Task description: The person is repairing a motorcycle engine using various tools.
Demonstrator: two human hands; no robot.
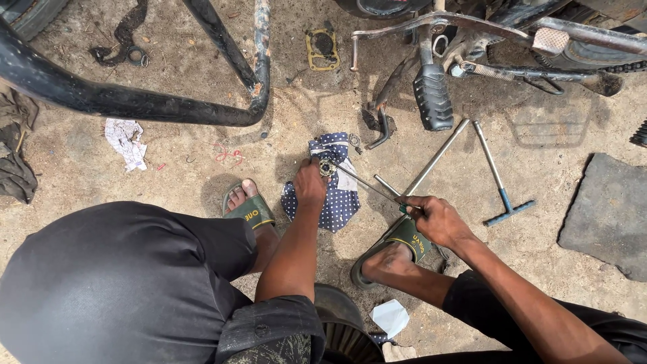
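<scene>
Two hands busy: left hand (311, 183) clamps a small round metal part (327, 167) on the dotted cloth (335, 195); right hand (437, 219) closed around a long rod tool (367, 183) seated in it. Part looks mid-work; two T-handle wrenches (495, 172) lie unused on the ground.

No package, sign or screen is to be seen, and only lettered strips are shown, pale on the dark green strap of each sandal (251, 214), one by the polka-dot cloth, the other (412, 240) under the right wrist.
</scene>
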